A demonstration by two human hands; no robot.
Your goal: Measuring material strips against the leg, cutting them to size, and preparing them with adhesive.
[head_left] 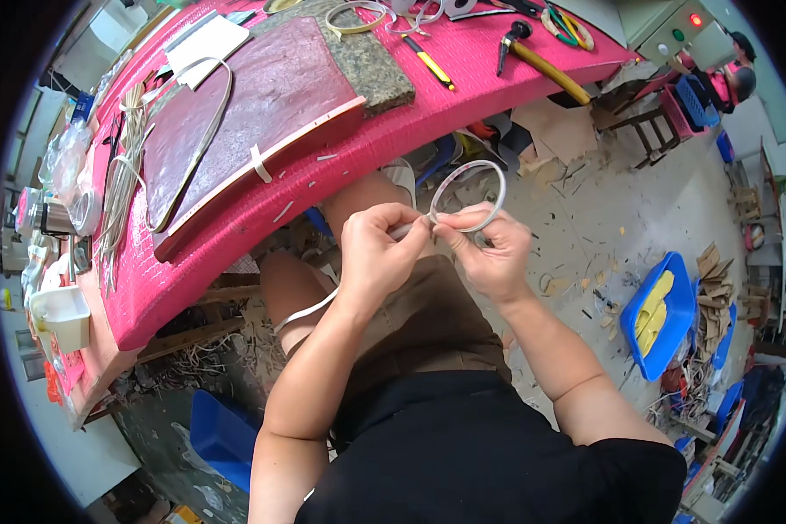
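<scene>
Between my two hands, above my lap, a thin pale strip is bent into a ring (503, 189). The ring stands up on the right, over my right hand. My left hand (378, 247) is closed, pinching the strip with thumb and fingertips at the base of the ring. My right hand (491, 250) is closed on the ring's lower side, its thumb close to the left fingertips. The exact join is hidden by the fingers. A pale length of strip (310, 310) shows beside my left forearm, over my leg; whether it connects to the ring cannot be seen.
The pink-covered table (428, 122) carries a maroon board (271, 87), a stone slab (377, 83), a yellow cutter (429, 63), a hammer (546, 72) and a strip bundle (122, 196). Blue bins (683, 301) and scraps lie on the floor. Another person (732, 83) is far right.
</scene>
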